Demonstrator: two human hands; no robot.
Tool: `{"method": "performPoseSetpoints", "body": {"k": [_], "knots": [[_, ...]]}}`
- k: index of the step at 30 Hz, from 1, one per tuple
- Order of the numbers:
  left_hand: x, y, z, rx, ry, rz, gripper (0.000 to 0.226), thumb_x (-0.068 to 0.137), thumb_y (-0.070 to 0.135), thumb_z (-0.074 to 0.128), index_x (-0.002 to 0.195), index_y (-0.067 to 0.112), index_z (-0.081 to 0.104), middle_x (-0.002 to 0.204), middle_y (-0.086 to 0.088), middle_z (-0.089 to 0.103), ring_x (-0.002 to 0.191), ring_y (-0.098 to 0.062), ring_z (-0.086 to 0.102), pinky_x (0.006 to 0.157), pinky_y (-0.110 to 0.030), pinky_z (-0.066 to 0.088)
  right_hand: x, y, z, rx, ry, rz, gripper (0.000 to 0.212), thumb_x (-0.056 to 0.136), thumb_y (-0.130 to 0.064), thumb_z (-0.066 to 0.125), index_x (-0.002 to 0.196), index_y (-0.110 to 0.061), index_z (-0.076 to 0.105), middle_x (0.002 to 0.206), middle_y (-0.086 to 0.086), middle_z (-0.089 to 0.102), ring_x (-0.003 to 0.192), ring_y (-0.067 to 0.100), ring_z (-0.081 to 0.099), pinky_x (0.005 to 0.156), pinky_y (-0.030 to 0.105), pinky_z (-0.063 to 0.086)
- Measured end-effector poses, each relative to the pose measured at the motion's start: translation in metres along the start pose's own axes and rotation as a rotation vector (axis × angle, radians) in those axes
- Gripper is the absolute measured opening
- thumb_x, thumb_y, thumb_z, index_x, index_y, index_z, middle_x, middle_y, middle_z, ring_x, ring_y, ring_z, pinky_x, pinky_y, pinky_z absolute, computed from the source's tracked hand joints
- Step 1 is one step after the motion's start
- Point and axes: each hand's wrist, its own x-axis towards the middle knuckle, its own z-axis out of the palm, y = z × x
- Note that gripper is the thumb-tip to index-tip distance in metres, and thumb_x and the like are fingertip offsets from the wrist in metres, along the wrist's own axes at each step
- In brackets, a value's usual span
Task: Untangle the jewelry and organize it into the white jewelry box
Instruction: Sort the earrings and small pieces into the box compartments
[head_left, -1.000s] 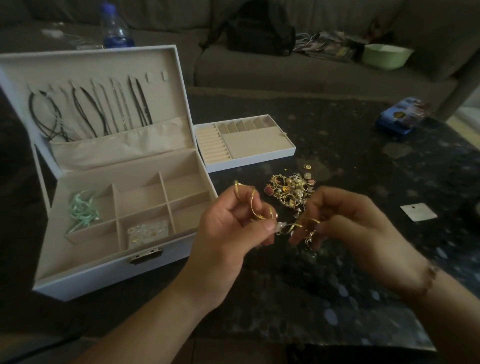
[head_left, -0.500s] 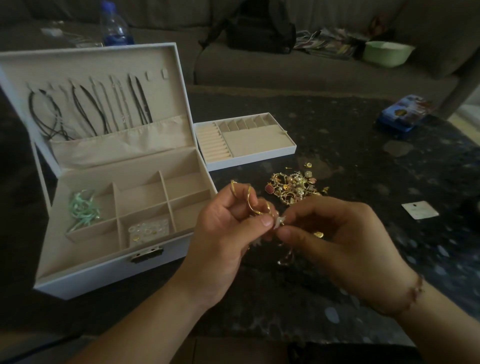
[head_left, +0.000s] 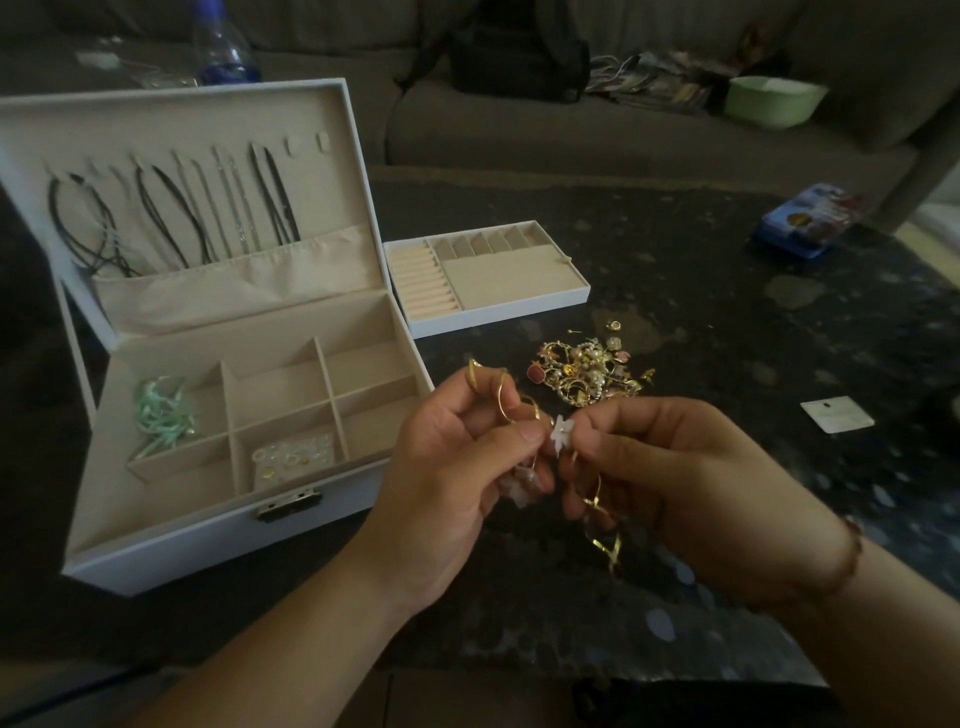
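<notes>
Since a second ago your right hand (head_left: 670, 483) has closed in on your left hand (head_left: 457, 467), so both now meet over the dark speckled table (head_left: 727, 291) in front of you. Your white jewelry box (head_left: 218, 395) stands open at the left, necklaces (head_left: 171, 208) hanging inside its lid, a mint green bundle (head_left: 163, 415) in one compartment and a clear sheet of small earrings (head_left: 293, 457) in another. Its removable tray (head_left: 488, 280) sits on the table just beside the box. Beyond your hands lies the tangled jewelry pile (head_left: 587, 371), and a small white card (head_left: 836, 414) rests well to the right. Your left hand grips gold hoops (head_left: 501, 395) and pinches a small white charm (head_left: 563, 431); your right hand pinches that same charm from the other side, with a gold chain (head_left: 602, 525) dangling below its curled fingers.
</notes>
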Motion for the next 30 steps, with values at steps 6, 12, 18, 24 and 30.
{"method": "performPoseSetpoints", "body": {"k": [6, 12, 18, 24, 30], "knots": [[0.0, -0.001, 0.0, 0.022, -0.036, 0.059, 0.019, 0.081, 0.003, 0.07, 0.088, 0.019, 0.062, 0.084, -0.009, 0.064, 0.064, -0.024, 0.064, 0.055, -0.034, 0.053, -0.002, 0.002, 0.005, 0.144, 0.012, 0.075, 0.016, 0.086, -0.013, 0.06, 0.083, 0.001, 0.069, 0.076, 0.016, 0.066, 0.061, 0.018, 0.063, 0.049, 0.02, 0.046], [0.0, 0.0, -0.001, 0.009, -0.07, 0.089, 0.019, 0.078, 0.003, 0.067, 0.09, 0.016, 0.059, 0.082, -0.009, 0.062, 0.067, -0.022, 0.063, 0.057, -0.031, 0.053, -0.003, 0.002, 0.005, 0.226, -0.007, 0.097, 0.011, 0.084, -0.016, 0.067, 0.08, -0.008, 0.074, 0.081, 0.016, 0.067, 0.066, 0.018, 0.064, 0.053, 0.022, 0.047], [0.002, -0.008, -0.002, 0.339, -0.013, 0.114, 0.016, 0.08, 0.018, 0.07, 0.084, 0.031, 0.062, 0.088, -0.001, 0.068, 0.085, -0.018, 0.066, 0.076, -0.029, 0.054, -0.003, -0.005, 0.0, -0.094, 0.236, 0.024, 0.02, 0.072, -0.024, 0.06, 0.083, -0.01, 0.069, 0.08, 0.009, 0.068, 0.069, 0.02, 0.06, 0.06, 0.03, 0.047], [0.0, -0.01, 0.002, 0.435, 0.015, 0.06, 0.01, 0.089, 0.023, 0.059, 0.091, 0.016, 0.067, 0.102, -0.003, 0.071, 0.1, -0.014, 0.066, 0.089, -0.024, 0.052, 0.002, -0.011, -0.008, -0.018, 0.319, 0.042, 0.024, 0.074, -0.022, 0.057, 0.089, -0.004, 0.063, 0.078, 0.009, 0.068, 0.061, 0.016, 0.06, 0.058, 0.027, 0.05], [0.005, 0.001, 0.001, 0.517, 0.102, 0.114, 0.009, 0.089, 0.023, 0.061, 0.093, 0.02, 0.068, 0.095, -0.002, 0.073, 0.092, -0.012, 0.069, 0.083, -0.027, 0.055, 0.01, -0.021, 0.001, -0.03, 0.347, -0.156, 0.01, 0.084, -0.016, 0.057, 0.088, -0.011, 0.064, 0.079, 0.003, 0.071, 0.068, 0.016, 0.067, 0.057, 0.024, 0.054]]}}
